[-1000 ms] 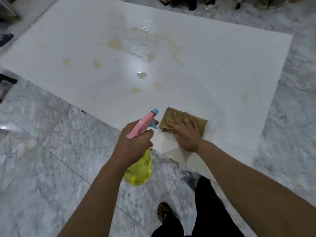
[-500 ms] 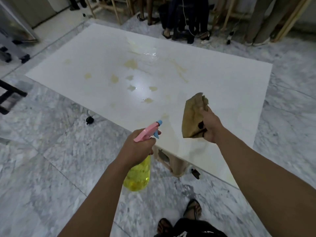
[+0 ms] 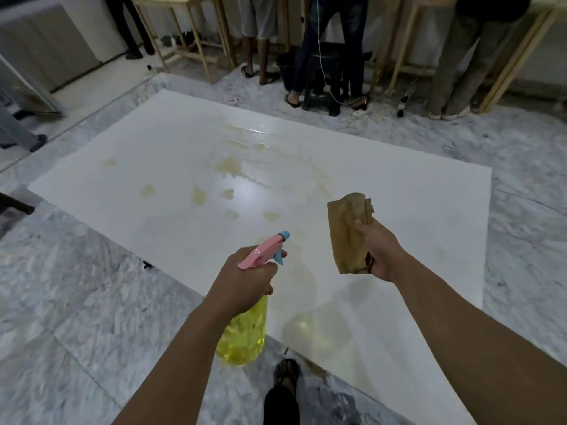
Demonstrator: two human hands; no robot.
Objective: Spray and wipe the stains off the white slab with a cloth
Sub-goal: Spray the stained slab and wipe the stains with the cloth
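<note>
Left grip (image 3: 245,279) wraps the spray bottle (image 3: 242,332); right grip (image 3: 379,256) pinches the brown cloth (image 3: 345,231) above the white slab (image 3: 399,191). Yellowish stains (image 3: 228,167) remain mid-slab, so most wiping looks undone.

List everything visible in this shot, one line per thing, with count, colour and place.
white slab: one, white, lying on the floor, centre
stains: several, yellowish, mid and far slab
marble floor: grey-white, all around the slab
wooden tables: several, pale wood, far side
bystanders' legs: a few pairs, by the tables
stool: one, dark, far side
spray bottle: one, yellow with pink-blue head, in left hand
cloth: one, brown, raised in right hand
left hand: gripping the bottle
right hand: gripping the cloth
</note>
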